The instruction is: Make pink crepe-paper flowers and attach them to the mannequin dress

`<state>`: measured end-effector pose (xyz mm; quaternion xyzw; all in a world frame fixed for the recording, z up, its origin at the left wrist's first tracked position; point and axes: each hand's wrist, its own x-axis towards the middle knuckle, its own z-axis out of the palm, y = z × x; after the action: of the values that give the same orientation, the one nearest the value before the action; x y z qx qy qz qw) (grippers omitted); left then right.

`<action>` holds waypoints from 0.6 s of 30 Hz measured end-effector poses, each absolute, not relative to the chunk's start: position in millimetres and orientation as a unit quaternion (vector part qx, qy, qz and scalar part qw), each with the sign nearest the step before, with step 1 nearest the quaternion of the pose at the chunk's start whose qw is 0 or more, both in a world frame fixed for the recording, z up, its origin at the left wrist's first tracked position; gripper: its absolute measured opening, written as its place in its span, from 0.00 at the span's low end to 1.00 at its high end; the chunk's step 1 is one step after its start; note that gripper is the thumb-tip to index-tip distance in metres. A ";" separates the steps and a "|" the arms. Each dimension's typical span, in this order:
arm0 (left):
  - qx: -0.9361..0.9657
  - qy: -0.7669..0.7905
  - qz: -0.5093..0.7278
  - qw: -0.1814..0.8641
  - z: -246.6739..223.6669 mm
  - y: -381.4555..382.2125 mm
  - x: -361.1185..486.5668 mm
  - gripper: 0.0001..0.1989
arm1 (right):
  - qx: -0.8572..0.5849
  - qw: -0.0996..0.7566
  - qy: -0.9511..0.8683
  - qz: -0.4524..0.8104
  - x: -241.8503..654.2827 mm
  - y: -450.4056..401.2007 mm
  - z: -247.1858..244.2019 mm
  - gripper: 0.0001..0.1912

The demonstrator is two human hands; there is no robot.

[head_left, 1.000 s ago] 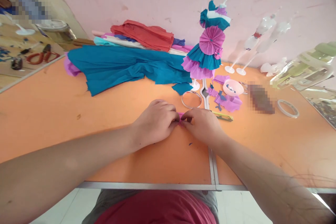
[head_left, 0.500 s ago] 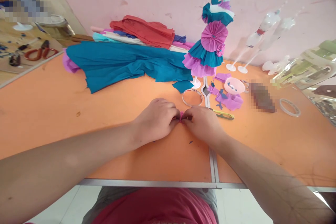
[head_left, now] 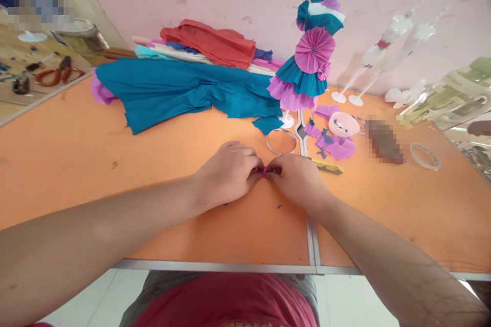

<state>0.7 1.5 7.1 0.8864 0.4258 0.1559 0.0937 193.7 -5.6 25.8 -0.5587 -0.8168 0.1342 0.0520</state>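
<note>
My left hand (head_left: 232, 171) and my right hand (head_left: 297, 179) meet fingertip to fingertip just above the orange tabletop. Both are closed in a pinch on a small piece of magenta crepe paper (head_left: 264, 172), most of which the fingers hide. Just beyond the hands lies a clear roll of tape (head_left: 282, 141). A yellow cutter knife (head_left: 328, 166) rests to the right of my right hand. Behind stands a small white mannequin dressed in teal and purple crepe paper (head_left: 314, 51), with a pleated purple rosette on its front.
A large sheet of teal crepe paper (head_left: 184, 89) spreads across the back left, before folded red paper (head_left: 209, 43). At right are a pink bowl (head_left: 344, 125), purple scraps (head_left: 341, 148), another tape roll (head_left: 425, 157) and two bare mannequins (head_left: 387, 43). Orange-handled pliers (head_left: 57, 72) lie far left.
My fingertips have shifted very slightly around the magenta crepe paper. Both hands stay pinched in nearly the same spot, and the camera view has tilted a little.
</note>
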 end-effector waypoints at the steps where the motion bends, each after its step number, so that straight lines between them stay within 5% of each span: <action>1: 0.888 0.423 0.156 0.092 7.2 1.4 0.8 0.11 | -0.560 0.052 -0.816 0.133 193.4 -5.9 25.9 0.10; 18: 0.887 0.430 0.145 0.088 9.4 -0.3 1.0 0.11 | -0.549 0.054 -0.826 0.114 192.8 -6.4 24.7 0.10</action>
<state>1.0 -0.3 9.4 0.8867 0.4301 0.1450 0.0885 192.8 -6.4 24.7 -0.5493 -0.8261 0.1135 0.0537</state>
